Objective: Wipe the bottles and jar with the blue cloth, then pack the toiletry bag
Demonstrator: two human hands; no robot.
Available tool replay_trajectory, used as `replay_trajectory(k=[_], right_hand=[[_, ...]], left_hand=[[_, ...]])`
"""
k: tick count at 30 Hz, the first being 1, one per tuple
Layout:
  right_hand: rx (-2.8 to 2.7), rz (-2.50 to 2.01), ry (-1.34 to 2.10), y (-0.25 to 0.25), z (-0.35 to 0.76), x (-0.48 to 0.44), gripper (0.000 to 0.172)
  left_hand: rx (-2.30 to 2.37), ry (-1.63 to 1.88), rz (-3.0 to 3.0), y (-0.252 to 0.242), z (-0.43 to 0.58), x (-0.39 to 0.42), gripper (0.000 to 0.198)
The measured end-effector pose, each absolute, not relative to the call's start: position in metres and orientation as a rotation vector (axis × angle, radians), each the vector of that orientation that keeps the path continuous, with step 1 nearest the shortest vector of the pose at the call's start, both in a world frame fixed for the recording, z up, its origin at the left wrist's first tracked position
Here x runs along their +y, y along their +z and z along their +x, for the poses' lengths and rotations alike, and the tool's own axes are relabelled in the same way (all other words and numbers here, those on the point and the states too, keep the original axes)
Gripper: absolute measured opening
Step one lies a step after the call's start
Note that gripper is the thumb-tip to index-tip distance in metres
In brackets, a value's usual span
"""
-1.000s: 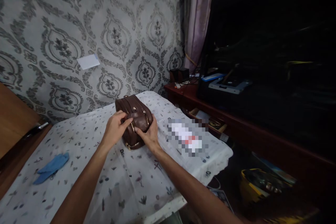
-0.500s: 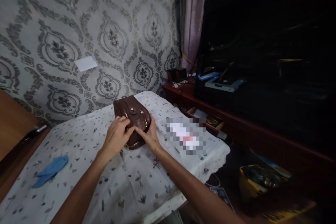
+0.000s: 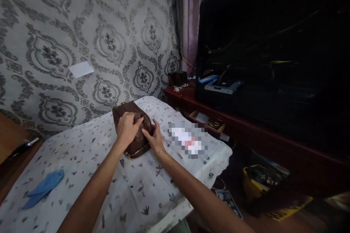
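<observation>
A brown leather bag (image 3: 138, 142) with gold zips lies on the table's white printed cloth (image 3: 147, 185). My left hand (image 3: 127, 129) is on top of it, its thumb and fingers closed on a raised fold or flap of the leather. At the bag's right side, my right hand (image 3: 155, 137) has its thumb and fingers apart and touches the leather near its front right edge. The left fingers hide part of the flap.
On the cloth, a blue cloth (image 3: 45, 188) lies at the left and a blurred-out item (image 3: 188, 140) to the right. Beyond the table stand a dark television (image 3: 268, 43), an open drawer (image 3: 209, 122) and a yellow container (image 3: 253, 185).
My left hand has moved up over the bag's top and closed on the flap, which is now lifted. My right hand's fingers have spread off the bag's side. The view has shifted slightly.
</observation>
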State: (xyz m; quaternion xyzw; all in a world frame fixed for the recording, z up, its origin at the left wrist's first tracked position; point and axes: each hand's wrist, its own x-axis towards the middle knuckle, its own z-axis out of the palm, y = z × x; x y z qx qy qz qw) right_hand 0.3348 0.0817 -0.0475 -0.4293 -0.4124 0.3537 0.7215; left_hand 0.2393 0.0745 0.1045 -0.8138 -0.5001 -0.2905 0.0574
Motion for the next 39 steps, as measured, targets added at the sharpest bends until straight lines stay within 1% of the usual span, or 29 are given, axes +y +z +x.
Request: replay_trajectory(k=[3,6,11,13,16,20,24,27,30,32,36,39], right_hand=[[-0.909,-1.014,0.741,-0.048,0.334,0.083,0.088],[-0.925,-1.045,0.712,-0.046,0.333,0.081,0.086],[-0.953,-1.070,0.685,-0.043,0.332,0.078,0.083],[-0.966,-1.068,0.689,-0.042,0.333,0.076,0.083],[-0.992,-1.070,0.683,-0.039,0.334,0.073,0.085],[-1.074,-1.089,0.651,-0.036,0.333,0.068,0.100],[-1.090,-1.089,0.659,-0.036,0.332,0.067,0.111],[-1.090,-1.075,0.648,-0.038,0.331,0.067,0.109],[-1.097,-1.054,0.622,-0.038,0.331,0.067,0.104],[-1.099,-1.051,0.617,-0.037,0.331,0.067,0.104],[-1.107,-1.068,0.626,-0.035,0.331,0.066,0.106],[-1.125,-1.057,0.606,-0.034,0.333,0.066,0.104]], left_hand=[[-1.559,-1.058,-2.498,0.099,0.237,0.079,0.014],[-1.534,-1.139,-2.526,0.095,0.237,0.076,0.011],[-1.403,-0.969,-2.615,0.093,0.236,0.065,0.009],[-1.380,-0.916,-2.637,0.093,0.235,0.064,0.013],[-1.403,-0.951,-2.655,0.095,0.231,0.066,0.018],[-1.421,-1.021,-2.603,0.106,0.220,0.057,0.017],[-1.615,-0.826,-2.470,0.121,0.204,0.037,0.017],[-1.700,-0.757,-2.513,0.124,0.195,0.029,0.026],[-1.715,-0.844,-2.621,0.120,0.192,0.028,0.031],[-1.718,-0.908,-2.677,0.116,0.191,0.027,0.033],[-1.620,-0.962,-2.647,0.105,0.195,0.020,0.030],[-1.502,-0.903,-2.564,0.089,0.198,0.008,0.024]])
